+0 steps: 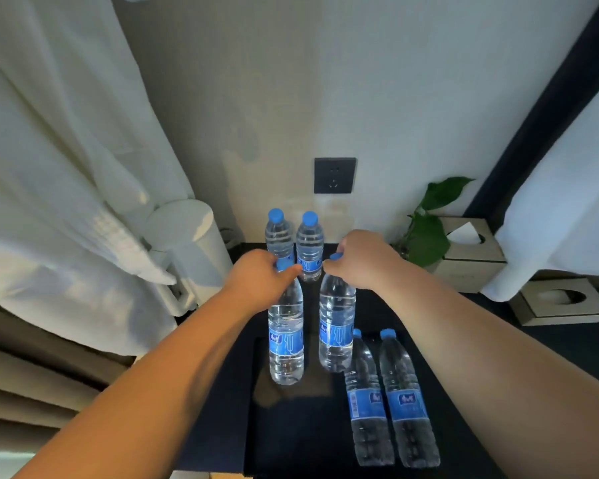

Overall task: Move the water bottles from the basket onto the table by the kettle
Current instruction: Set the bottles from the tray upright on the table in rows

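Left hand (261, 276) grips one water bottle (286, 333) at the neck, right hand (360, 261) another bottle (336, 323).
I see both upright; two rear bottles (310, 243) stand near the white kettle (187, 243).

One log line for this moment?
left hand grips left bottle; right hand grips right bottle; back pair by kettle; front pair in basket

The left hand (260, 273) grips the left bottle (286, 344) by its top. The right hand (360, 261) grips the right bottle (336, 326) likewise, just beside it. Both bottles reach upright down from the grips, over the basket (291, 437). Behind the grips, 2 standing bottles (280, 236) are side by side on the table (367, 312). The kettle (184, 243) sits left of the left grip. 2 lying bottles (367, 399) rest in the basket, below-right of the right grip.
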### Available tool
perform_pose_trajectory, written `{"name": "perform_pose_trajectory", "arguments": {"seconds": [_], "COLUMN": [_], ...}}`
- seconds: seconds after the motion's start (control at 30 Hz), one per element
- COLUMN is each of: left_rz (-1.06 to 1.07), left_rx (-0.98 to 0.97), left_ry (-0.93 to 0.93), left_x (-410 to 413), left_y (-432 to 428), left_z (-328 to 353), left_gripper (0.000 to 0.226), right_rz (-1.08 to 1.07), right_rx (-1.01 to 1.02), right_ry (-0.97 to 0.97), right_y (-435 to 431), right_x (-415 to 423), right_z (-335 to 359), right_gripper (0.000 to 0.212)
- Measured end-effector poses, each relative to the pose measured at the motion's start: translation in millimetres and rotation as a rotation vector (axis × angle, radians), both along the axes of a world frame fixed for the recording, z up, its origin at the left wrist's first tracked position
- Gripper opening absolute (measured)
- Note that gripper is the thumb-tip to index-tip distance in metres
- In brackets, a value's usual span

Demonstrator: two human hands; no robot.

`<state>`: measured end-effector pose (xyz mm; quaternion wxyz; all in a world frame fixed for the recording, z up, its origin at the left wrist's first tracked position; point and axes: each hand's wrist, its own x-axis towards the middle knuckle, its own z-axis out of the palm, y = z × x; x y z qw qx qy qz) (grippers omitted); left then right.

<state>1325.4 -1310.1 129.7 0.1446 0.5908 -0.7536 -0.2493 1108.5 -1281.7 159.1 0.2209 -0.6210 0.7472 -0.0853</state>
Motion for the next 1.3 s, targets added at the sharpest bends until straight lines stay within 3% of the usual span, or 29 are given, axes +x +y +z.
{"name": "perform_pose_trajectory", "arguments": {"seconds": [0.27, 1.03, 1.2, 1.3], "left_rz": [0.008, 0.024, 0.024, 0.051], "left_rx": [-0.076, -0.193, -0.176, -0.152], "left_ry": [-0.073, -0.134, -0.103, -0.102], "left_x": [-0.9, 12.6, 11.2, 11.4], "left_y": [-21.7, -55.2, -52.6, -47.1], "left_z": [15.2, -19.5, -21.3, -27.1], "left_gripper": [0.043, 0.031, 0.028, 0.034], "right_rz": [-0.055, -0.137, -0.165, -0.190], "right_rx": [-0.126, -0.243, -0.247, -0.211], "right_ry": [0.089, 0.034, 0.012, -0.031], "right_y": [-16.5, -61.5, -53.1, -37.8], "right_x": [-3.7, -25.5, -28.5, -29.2], "right_z": [3.2, -38.1, -44.1, -52.8], "right_gripper": [0.032, 0.017, 0.039, 0.041]}}
